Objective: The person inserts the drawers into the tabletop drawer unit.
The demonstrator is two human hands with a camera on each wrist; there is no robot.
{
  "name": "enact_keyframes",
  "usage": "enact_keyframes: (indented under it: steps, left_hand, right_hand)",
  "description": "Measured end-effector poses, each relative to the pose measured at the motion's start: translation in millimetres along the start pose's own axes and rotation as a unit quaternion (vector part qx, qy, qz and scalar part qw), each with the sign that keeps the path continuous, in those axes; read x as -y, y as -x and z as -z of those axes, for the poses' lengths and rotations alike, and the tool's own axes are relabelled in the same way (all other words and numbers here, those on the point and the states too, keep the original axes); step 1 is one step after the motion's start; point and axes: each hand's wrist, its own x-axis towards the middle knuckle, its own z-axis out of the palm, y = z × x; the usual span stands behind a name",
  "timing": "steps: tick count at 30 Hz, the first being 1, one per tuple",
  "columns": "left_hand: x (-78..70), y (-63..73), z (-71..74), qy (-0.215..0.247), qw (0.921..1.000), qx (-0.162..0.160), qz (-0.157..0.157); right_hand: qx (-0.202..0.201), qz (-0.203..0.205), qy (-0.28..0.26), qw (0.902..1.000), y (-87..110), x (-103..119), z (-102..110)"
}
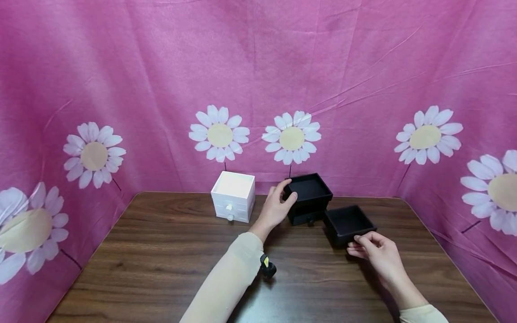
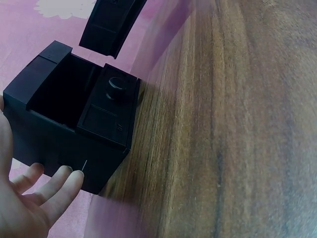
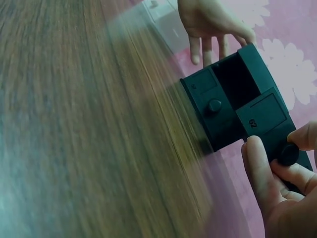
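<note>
A small black drawer box point(image 1: 308, 190) stands near the table's back edge, with a dark opening above its lower knobbed drawer point(image 2: 113, 96). My left hand point(image 1: 276, 208) touches the box's left side, its fingers extended along that wall in the left wrist view. Off to the right, a black drawer point(image 1: 349, 222) is out of the box and seems raised above the table. With thumb and finger, my right hand point(image 1: 375, 255) pinches the round knob point(image 3: 288, 154) on the drawer's front. Inside, the drawer shows nothing but its dark floor.
A white drawer box point(image 1: 233, 197) with two front knobs stands left of the black one. The brown wooden table point(image 1: 161, 251) ends at a pink cloth point(image 1: 169, 80) with printed daisies. A black wrist camera point(image 1: 268, 268) hangs by my left sleeve.
</note>
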Motion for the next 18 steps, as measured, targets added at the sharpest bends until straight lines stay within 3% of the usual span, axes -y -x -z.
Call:
enact_keyframes:
  steps: [18]
  left_hand:
    - [0.7,-0.8,-0.2,-0.004,1.0,-0.001,-0.002]
  right_hand:
    - [0.026,0.001,-0.002,0.9997,-0.5,-4,-29]
